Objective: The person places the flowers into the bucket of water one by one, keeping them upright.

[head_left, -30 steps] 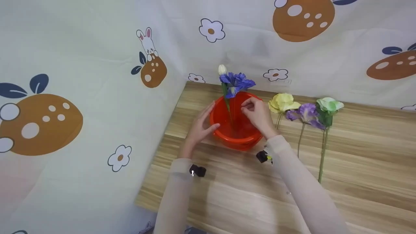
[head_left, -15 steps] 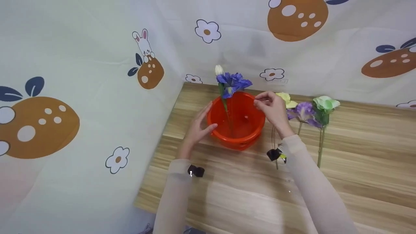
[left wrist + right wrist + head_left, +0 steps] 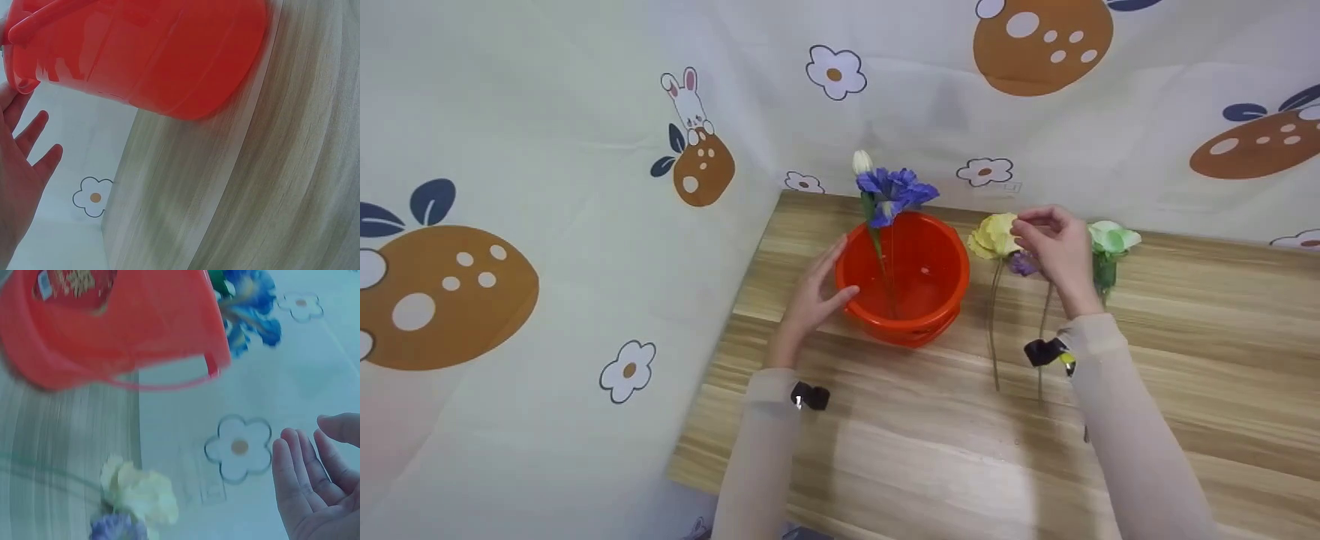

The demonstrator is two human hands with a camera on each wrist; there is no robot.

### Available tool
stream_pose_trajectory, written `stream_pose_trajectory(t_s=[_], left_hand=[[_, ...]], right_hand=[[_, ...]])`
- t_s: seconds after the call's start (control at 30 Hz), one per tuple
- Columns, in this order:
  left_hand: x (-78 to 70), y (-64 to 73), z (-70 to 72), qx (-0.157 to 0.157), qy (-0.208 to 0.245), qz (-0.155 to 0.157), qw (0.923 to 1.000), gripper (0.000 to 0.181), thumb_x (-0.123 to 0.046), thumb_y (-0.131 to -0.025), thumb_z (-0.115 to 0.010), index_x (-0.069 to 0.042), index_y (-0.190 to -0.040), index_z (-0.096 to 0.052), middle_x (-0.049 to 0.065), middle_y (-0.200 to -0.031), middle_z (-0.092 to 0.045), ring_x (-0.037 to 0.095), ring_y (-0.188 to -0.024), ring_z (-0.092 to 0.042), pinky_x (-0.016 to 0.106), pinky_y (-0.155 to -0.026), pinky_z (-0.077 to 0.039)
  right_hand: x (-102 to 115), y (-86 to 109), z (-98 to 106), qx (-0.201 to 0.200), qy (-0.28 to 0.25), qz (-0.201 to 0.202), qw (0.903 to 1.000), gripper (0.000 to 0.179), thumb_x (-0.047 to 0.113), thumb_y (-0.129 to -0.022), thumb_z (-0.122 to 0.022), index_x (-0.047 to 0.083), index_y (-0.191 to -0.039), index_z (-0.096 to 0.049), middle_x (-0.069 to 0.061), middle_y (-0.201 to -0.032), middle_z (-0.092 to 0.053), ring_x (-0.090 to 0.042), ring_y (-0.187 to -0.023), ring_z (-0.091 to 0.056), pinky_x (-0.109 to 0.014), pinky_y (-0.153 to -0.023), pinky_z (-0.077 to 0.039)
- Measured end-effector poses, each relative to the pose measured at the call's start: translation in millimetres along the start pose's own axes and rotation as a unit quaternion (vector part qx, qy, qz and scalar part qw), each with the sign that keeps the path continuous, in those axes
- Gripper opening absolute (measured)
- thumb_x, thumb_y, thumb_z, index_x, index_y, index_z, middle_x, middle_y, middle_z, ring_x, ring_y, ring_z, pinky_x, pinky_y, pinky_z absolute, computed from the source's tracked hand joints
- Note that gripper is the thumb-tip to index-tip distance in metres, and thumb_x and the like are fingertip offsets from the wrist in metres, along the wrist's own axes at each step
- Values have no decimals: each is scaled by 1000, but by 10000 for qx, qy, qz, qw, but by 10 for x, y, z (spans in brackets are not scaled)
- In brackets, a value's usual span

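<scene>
A red bucket [image 3: 904,322] stands on the table, holding a blue iris [image 3: 894,191] and a white tulip bud [image 3: 862,161], both leaning toward its back left. My left hand [image 3: 812,296] rests against the bucket's left side near the rim, thumb and fingers spread, not curled round it. Over the loose flowers hovers my right hand [image 3: 1061,251], fingers bent slightly and nothing in them; the right wrist view shows thumb and fingertips apart. Below it lie a yellow flower [image 3: 994,236], a purple iris [image 3: 1022,263] partly covered by the hand, and a pale green flower [image 3: 1114,238].
The wooden table [image 3: 915,450] ends at a left edge beside a patterned cloth wall [image 3: 562,187]. Another cloth wall [image 3: 915,97] rises right behind the bucket and flowers. Long stems [image 3: 994,337] reach toward the front of the table.
My right hand has moved from inside the bucket out to the right, past the yellow flower, to above the purple iris. My left hand has stayed at the bucket's side.
</scene>
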State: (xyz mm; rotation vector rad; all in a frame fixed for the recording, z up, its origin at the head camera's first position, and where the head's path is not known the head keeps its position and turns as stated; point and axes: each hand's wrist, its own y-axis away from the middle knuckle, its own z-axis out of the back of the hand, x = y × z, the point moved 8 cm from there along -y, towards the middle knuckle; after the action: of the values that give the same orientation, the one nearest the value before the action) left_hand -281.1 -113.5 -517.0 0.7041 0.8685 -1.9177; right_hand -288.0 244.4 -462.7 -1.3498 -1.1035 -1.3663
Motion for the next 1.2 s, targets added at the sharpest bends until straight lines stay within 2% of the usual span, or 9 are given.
stream_pose_trajectory(t_s=[0.2,0.43,0.57,0.8,0.9,1.03,1.2], left_hand=[[8,-3,-7,-22,35,-65,10000,72,-42,-86,-63,-24,-148,-31,-12,-153,-28,16,-141,-26,46,-114,-24],[9,-9,-2,-54,-9,-148,9999,72,-38,-86,-64,-23,-148,-31,-10,-153,-29,16,-141,-27,45,-114,-24],[12,-9,0,-64,11,-136,9999,72,-35,-86,-66,-23,-148,-32,-12,-153,-29,14,-141,-27,43,-115,-23],[10,-5,-10,7,-14,-39,10000,73,-46,-86,-62,-25,-148,-31,-13,-153,-28,11,-141,-25,44,-115,-23],[10,-4,-11,24,-25,-8,10000,73,-48,-86,-61,-26,-148,-31,-13,-153,-28,12,-141,-26,45,-114,-24],[12,-5,-4,-5,-48,-28,10000,72,-40,-86,-64,-25,-148,-31,-11,-153,-29,12,-141,-26,46,-114,-25],[19,-9,2,-28,-78,-44,10000,71,-32,-85,-67,-25,-147,-33,-13,-152,-30,10,-140,-27,45,-114,-25]], right_hand=[[-95,20,350,-174,-764,-77,9969,14,-1,-83,-67,-6,-94,-60,-2,-79,-67,-10,-70,-68,-20,-64,-56],[-193,121,691,-459,-900,-220,9946,16,-3,-83,-66,-11,-95,-60,-3,-76,-67,-9,-63,-68,-20,-61,-56],[-262,191,857,-534,-1144,-371,9913,16,-3,-81,-68,-11,-94,-60,-5,-74,-67,-10,-65,-68,-22,-63,-56],[-569,271,1131,-611,-1692,-723,9810,11,-7,-80,-68,-5,-90,-63,-7,-75,-68,-14,-68,-69,-23,-65,-56],[-702,314,1228,-676,-1621,-869,9806,11,-7,-81,-67,-3,-90,-63,-5,-76,-68,-13,-69,-69,-23,-66,-56],[-845,379,1326,-707,-1537,-1041,9801,11,-5,-82,-67,-2,-91,-62,-4,-77,-69,-13,-71,-69,-23,-68,-56],[-1016,463,1413,-710,-1881,-1190,9723,11,-6,-81,-67,-2,-89,-62,-6,-76,-70,-14,-70,-70,-25,-68,-56]])
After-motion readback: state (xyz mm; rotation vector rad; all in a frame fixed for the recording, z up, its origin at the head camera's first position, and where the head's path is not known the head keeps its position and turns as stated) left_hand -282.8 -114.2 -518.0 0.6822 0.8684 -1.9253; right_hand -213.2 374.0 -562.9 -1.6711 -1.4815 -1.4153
